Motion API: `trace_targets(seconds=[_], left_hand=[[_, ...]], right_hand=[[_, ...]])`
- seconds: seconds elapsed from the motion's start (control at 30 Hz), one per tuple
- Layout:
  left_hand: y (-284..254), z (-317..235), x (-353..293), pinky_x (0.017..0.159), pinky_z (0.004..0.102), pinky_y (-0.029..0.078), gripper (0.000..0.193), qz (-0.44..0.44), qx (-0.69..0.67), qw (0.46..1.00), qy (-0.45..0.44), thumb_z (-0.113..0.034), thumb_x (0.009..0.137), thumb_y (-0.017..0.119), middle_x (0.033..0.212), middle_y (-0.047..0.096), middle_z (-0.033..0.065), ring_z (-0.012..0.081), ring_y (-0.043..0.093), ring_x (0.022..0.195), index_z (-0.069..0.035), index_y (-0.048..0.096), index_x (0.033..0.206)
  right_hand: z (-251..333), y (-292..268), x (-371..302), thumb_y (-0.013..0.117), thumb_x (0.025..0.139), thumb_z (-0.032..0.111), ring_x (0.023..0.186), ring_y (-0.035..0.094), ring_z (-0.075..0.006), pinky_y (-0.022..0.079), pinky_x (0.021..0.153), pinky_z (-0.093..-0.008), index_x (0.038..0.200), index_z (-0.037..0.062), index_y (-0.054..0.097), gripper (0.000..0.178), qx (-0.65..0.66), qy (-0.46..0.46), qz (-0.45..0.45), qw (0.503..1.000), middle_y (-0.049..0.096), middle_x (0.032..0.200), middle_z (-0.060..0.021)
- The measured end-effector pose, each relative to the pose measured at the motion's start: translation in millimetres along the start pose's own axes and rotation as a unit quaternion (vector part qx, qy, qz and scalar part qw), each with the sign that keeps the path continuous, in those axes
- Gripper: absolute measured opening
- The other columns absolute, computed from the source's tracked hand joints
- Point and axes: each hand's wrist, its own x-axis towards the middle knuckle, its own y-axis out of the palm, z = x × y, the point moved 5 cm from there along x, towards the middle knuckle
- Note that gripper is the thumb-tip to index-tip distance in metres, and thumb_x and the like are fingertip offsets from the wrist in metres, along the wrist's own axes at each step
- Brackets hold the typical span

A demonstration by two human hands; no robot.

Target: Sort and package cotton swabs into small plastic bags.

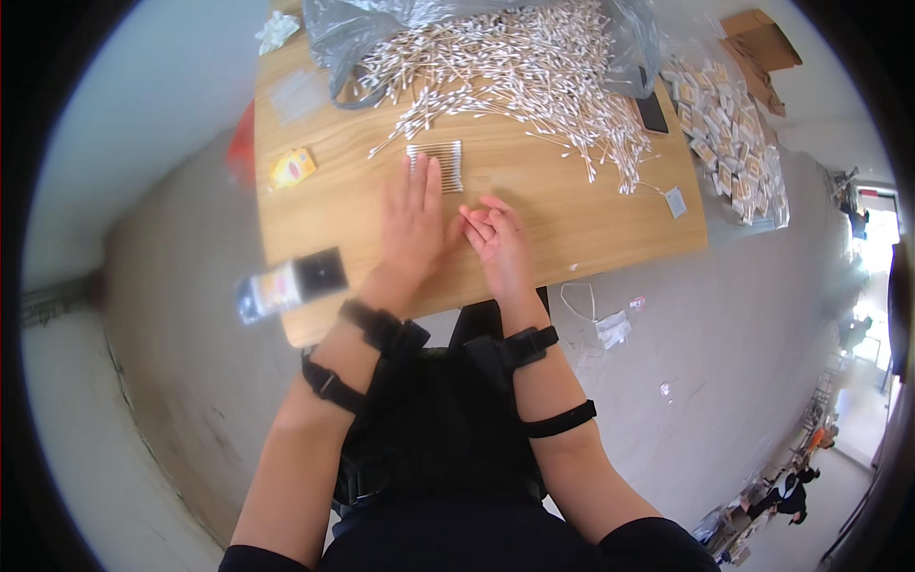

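Covering the far side of the surface (591,234) is a big swab pile (519,62). The left grip (413,224) is flat, holding nothing I see. The right grip (502,246) is half curled, farther off, maybe empty; I can't tell. A small swab row (449,165) lies ahead, partly under the left fingertips, sticks running sideways.

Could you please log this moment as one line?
left hand: open, over swab row | right hand: partly curled, hold unclear | swab pile: beyond both hands

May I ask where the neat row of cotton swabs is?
In the head view, the swab row lies just left of centre, partly covered by the left hand, below the swab pile.
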Motion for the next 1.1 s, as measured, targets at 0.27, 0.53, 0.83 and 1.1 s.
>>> trace_targets(seconds=[0.27, 0.53, 0.83, 1.1], left_hand=[[13.1, 2.8, 0.9, 0.114, 0.0537, 0.010, 0.082, 0.067, 0.045, 0.997, -0.017, -0.042, 0.086, 0.060, 0.153, 0.024, 0.0181, 0.0334, 0.014, 0.144, 0.001, 0.024, 0.146], [7.5, 2.8, -17.7, 0.113, 0.0548, 0.013, 0.083, 0.033, 0.055, 0.998, -0.005, -0.045, 0.085, 0.060, 0.152, 0.024, 0.0186, 0.0345, 0.017, 0.143, 0.002, 0.027, 0.145], [1.7, -4.0, -40.5, 0.113, 0.0524, 0.017, 0.107, 0.037, 0.049, 0.998, -0.011, -0.056, 0.068, 0.070, 0.153, 0.020, 0.0215, 0.0357, 0.019, 0.143, 0.002, 0.026, 0.145], [0.8, 4.6, -48.5, 0.115, 0.0495, 0.016, 0.117, 0.103, 0.029, 0.993, -0.046, -0.049, 0.062, 0.077, 0.154, 0.013, 0.0238, 0.0373, 0.013, 0.144, 0.004, 0.017, 0.147]], right_hand=[[5.7, -6.0, -0.7, 0.044, 0.099, 0.018, 0.113, 0.057, -0.0303, 0.044, 0.101, -0.0407, 0.121, -0.0035, 0.047, 0.030, 0.066, -0.017, 0.014, 0.998, 0.061, 0.093, -0.0124], [2.3, -5.5, 2.0, 0.045, 0.099, 0.025, 0.108, 0.057, -0.0263, 0.044, 0.099, -0.0370, 0.115, -0.0023, 0.053, 0.032, 0.049, -0.078, -0.106, 0.990, 0.056, 0.102, -0.0124], [-6.6, 38.8, 33.7, 0.029, 0.102, 0.038, 0.130, 0.038, -0.0245, 0.024, 0.114, -0.0359, 0.131, -0.0044, 0.042, 0.053, -0.136, -0.145, 0.041, 0.979, 0.044, 0.134, -0.0170], [-19.9, 51.2, 26.7, 0.023, 0.103, 0.043, 0.135, 0.033, -0.0244, 0.016, 0.117, -0.0350, 0.134, -0.0053, 0.038, 0.060, -0.177, -0.182, 0.056, 0.966, 0.040, 0.139, -0.0181]])
